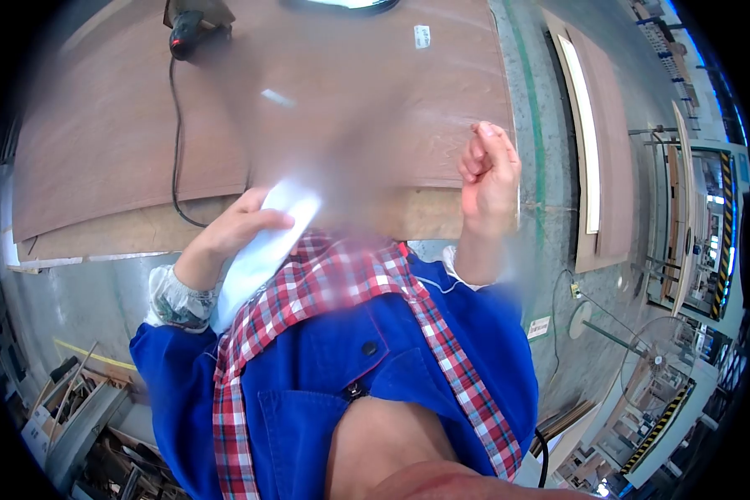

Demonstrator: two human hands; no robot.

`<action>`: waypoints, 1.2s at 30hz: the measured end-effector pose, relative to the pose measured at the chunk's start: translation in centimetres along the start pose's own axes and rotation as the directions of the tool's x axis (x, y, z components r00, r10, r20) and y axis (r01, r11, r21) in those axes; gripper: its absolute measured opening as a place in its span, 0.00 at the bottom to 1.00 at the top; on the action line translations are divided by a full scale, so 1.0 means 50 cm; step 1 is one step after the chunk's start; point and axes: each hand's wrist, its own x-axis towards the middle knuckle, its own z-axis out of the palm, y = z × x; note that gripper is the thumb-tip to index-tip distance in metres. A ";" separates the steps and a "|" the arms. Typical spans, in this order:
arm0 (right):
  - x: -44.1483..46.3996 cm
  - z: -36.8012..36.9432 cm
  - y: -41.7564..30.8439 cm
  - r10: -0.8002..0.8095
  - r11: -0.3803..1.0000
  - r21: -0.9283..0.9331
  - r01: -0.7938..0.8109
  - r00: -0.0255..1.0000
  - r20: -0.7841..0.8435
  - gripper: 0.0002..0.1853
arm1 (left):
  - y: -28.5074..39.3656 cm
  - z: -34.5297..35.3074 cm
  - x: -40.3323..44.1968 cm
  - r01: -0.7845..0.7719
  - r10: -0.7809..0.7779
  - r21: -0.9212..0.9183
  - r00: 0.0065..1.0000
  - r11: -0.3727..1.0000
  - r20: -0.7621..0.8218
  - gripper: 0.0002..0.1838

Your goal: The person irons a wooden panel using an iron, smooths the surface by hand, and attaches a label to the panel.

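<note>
Well, the left hand (240,223) pinches a white sheet (262,258) beside the checked apron (325,279). It looks light, thin and floppy, so hold it softly by its edge. The right hand's (486,179) fingers curl together, seemingly empty, over the brown board (100,142).

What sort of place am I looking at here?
Probably a woodworking or panel workshop: a broad brown sheet lies before the person, long panels are off to the right, and a machine there bears black-and-yellow striping.
</note>
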 end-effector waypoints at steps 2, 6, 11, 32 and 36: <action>0.007 -0.012 -0.015 -0.041 0.999 0.002 0.042 0.998 -0.040 0.07 | 0.003 -0.008 -0.014 -0.013 0.015 0.022 0.997 1.000 -0.071 0.14; 0.016 -0.025 -0.043 -0.106 0.994 0.003 0.107 0.989 -0.099 0.06 | -0.008 -0.071 -0.057 -0.038 0.064 0.139 0.980 0.990 -0.190 0.11; 0.034 -0.038 -0.067 -0.129 0.991 0.019 0.131 0.986 -0.103 0.07 | -0.017 -0.181 -0.141 -0.041 0.151 0.323 0.934 0.946 -0.323 0.10; 0.047 0.007 -0.136 0.007 0.989 0.144 -0.046 0.965 0.263 0.07 | 0.081 -0.463 -0.056 0.826 0.891 0.499 -0.007 0.261 -0.455 0.28; 0.063 0.042 -0.136 0.054 0.989 0.103 -0.108 0.903 0.427 0.07 | 0.153 -0.102 0.051 -0.402 0.739 0.749 0.652 0.527 -0.169 0.19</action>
